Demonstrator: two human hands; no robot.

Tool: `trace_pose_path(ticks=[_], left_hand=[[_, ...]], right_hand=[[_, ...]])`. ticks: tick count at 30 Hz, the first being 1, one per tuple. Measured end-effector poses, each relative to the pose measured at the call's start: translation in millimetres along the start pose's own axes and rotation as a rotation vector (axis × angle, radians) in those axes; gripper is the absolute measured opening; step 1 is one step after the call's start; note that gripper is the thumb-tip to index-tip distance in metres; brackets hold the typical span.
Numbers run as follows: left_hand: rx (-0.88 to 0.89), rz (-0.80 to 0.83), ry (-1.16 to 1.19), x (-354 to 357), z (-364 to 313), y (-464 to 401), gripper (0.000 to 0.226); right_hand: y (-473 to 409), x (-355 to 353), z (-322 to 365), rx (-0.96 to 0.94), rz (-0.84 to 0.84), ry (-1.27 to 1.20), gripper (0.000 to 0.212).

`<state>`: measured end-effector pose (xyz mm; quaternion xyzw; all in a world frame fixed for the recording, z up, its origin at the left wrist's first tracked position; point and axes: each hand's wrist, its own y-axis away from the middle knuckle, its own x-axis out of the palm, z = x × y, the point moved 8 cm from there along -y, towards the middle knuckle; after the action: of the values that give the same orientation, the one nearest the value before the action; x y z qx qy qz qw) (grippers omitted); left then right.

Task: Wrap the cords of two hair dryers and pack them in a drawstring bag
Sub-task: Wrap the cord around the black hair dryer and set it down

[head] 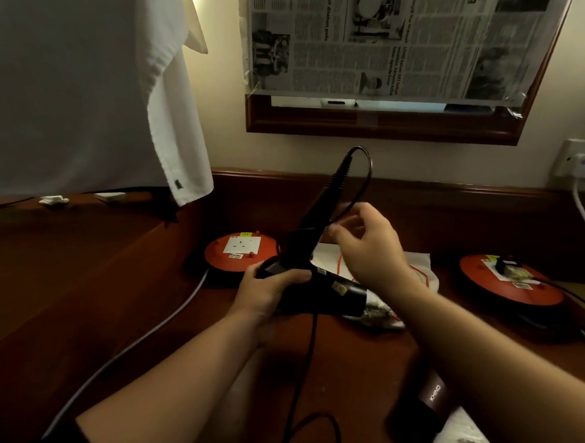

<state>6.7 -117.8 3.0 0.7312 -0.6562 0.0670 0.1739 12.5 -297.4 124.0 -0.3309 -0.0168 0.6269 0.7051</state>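
Currently my left grip (274, 288) clasps the black dryer (318, 292) just above the counter (77, 294) while my right grip (367, 249) pinches its cord (362, 184) against the raised handle; risk: the stiff loop springs loose if the pinch slackens, and the trailing cord snags the second dryer (423, 411).

Red cable reels (236, 252) (511, 278) flank the bare desk (77, 294) centre.

black hair dryer (318, 290), orange reels (237, 252)
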Motion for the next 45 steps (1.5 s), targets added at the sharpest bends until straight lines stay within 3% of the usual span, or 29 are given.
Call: trace_pose_path(ticks=[2,5,7,9,11,13,18,23,27,29,31,33,35,38,40,45], left_hand=[[0.048,-0.046,0.028,-1.3,-13.2,-0.5,0.077],[0.107,-0.104,0.126,-2.3,-30.0,-1.3,0.101],[0.135,-0.103,0.099,-0.9,-37.3,-3.2,0.105],[0.164,-0.099,0.062,-2.7,-45.3,-1.4,0.093],[0.171,-0.133,0.071,-11.1,-49.3,-4.0,0.079],[0.17,-0.148,0.099,-17.8,-49.1,-8.5,0.08],[0.146,-0.171,0.092,-22.9,-49.6,-12.2,0.067],[0.112,-0.164,0.156,-31.9,-54.8,-19.7,0.105],[0.16,-0.124,0.066,-39.5,-65.1,-24.3,0.086],[0.228,-0.042,-0.032,-39.5,-77.2,-24.9,0.084],[0.261,0.163,-0.141,-23.3,-88.3,-16.5,0.072],[0.233,0.351,-0.207,-6.4,-89.2,-7.8,0.053],[0.165,0.406,-0.263,2.9,-86.3,-1.9,0.058],[0.122,0.373,-0.503,5.5,-81.7,-2.8,0.064],[0.147,0.304,-0.668,1.4,-83.8,-7.3,0.061],[0.273,0.015,-0.788,-16.1,-105.6,-13.8,0.069]], right_hand=[[18.2,4.9,5.7,-0.088,-0.021,0.137,0.021],[39.9,39.9,0.7,-0.143,0.238,0.452,0.035],[42.7,50.1,-7.3,-0.112,0.321,0.507,0.024],[40.4,49.9,-9.7,-0.06,0.357,0.406,0.016],[41.8,51.5,-13.2,0.073,0.446,0.136,0.014],[45.4,52.9,-16.9,0.2,0.495,-0.11,0.015],[42.5,50.9,-22.0,0.236,0.425,-0.148,0.022],[35.2,39.3,-38.2,0.328,0.433,-0.161,0.029],[30.2,31.6,-49.5,0.404,0.511,-0.244,0.036],[20.8,21.0,-53.6,0.41,0.502,-0.211,0.038],[10.1,9.7,-57.0,0.371,0.478,-0.112,0.048],[0.9,0.4,-51.4,0.273,0.46,0.017,0.046],[-10.8,-0.9,-38.3,0.142,0.482,0.15,0.044],[-29.6,1.1,-23.9,0.119,0.547,0.307,0.043],[-35.5,0.2,-11.7,0.18,0.636,0.219,0.041],[-20.9,1.3,41.5,0.239,0.936,0.08,0.026]])
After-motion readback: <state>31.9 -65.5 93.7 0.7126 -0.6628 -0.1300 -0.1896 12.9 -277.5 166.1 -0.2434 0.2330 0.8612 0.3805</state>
